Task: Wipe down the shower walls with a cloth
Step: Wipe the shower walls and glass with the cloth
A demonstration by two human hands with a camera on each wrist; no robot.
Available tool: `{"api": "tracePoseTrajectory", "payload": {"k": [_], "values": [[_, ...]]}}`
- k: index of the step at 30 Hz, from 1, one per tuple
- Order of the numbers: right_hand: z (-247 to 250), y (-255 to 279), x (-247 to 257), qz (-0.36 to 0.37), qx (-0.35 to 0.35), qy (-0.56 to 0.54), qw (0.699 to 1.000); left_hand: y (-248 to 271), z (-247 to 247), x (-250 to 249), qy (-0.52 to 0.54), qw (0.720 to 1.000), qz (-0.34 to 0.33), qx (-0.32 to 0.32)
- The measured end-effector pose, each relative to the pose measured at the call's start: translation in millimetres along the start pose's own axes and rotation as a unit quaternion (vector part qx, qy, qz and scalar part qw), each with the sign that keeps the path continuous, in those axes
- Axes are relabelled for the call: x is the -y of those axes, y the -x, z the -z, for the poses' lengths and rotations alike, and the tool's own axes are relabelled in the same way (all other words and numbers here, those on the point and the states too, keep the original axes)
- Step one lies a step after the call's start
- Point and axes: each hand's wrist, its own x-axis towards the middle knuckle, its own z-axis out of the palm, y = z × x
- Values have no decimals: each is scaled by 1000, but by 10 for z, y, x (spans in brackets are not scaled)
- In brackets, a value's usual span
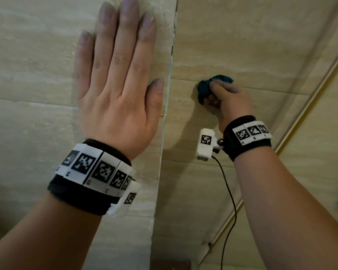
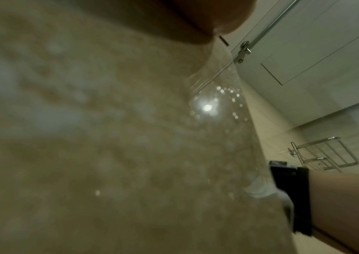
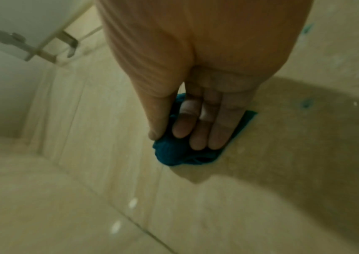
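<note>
Cloth (image 1: 205, 90), teal and bunched into a wad, sits pressed against the beige tiled wall (image 1: 261, 45) under the right hand (image 1: 227, 102). That hand's fingers (image 3: 198, 127) curl over the wad with the thumb (image 3: 160, 118) pinching it from the side, so the fabric shows only as a crumpled edge around and below the fingertips in the right wrist view. The cloth lies just at a horizontal grout line between two tiles.

The left hand (image 1: 117, 90) lies flat, palm down, fingers straight and slightly spread, on a clear glass panel (image 1: 37, 55) whose edge (image 1: 169, 94) runs top to bottom between the two hands; the thumb rests just beside that edge. It holds nothing. Through the left wrist camera the glass (image 2: 109, 137) is a blur speckled with droplets and a bright glare spot, with only the heel of the hand (image 2: 217, 15) in view.

Both wrists wear black bands (image 1: 86, 195) with white blocks of square black-and-white markers. A small white camera box (image 1: 205, 144) hangs off the right wrist band, and a thin black cable (image 1: 228, 201) trails down from it. A metal rail (image 1: 308, 102) runs diagonally along the wall to the right of the right forearm. In the left wrist view a chrome wire rack (image 2: 326, 154) is fixed to the far wall, beyond the right forearm (image 2: 344, 206)
</note>
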Motion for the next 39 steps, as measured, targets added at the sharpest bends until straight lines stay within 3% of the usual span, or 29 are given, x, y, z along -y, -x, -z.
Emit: {"api": "tracePoseTrajectory", "payload": {"k": [5, 9, 17, 20, 22, 26, 33, 36, 39], "values": [[261, 258, -672, 0, -42, 116, 992, -1, 5, -5, 2, 1000, 0, 3], [456, 446, -1114, 38, -56, 328, 942, 6, 0, -7, 4, 1000, -1, 1], [329, 330, -812, 235, -105, 404, 878, 2, -10, -9, -1, 1000, -2, -3], [362, 166, -612, 337, -114, 435, 827, 10, -11, -7, -3, 1000, 0, -6], [388, 113, -642, 369, -95, 473, 795, 10, -15, -6, -7, 1000, 0, -9], [472, 237, -1090, 321, -55, 581, 746, 8, -22, 0, -4, 1000, -6, -13], [822, 735, -1888, 153, -33, 647, 746, 17, -22, -7, 1, 1000, 8, -9], [772, 666, -1729, 148, -18, 642, 752, 19, -18, -11, 2, 1000, 11, -5], [582, 438, -1242, 199, -34, 605, 770, 22, -14, -30, -1, 1000, 14, -2]]}}
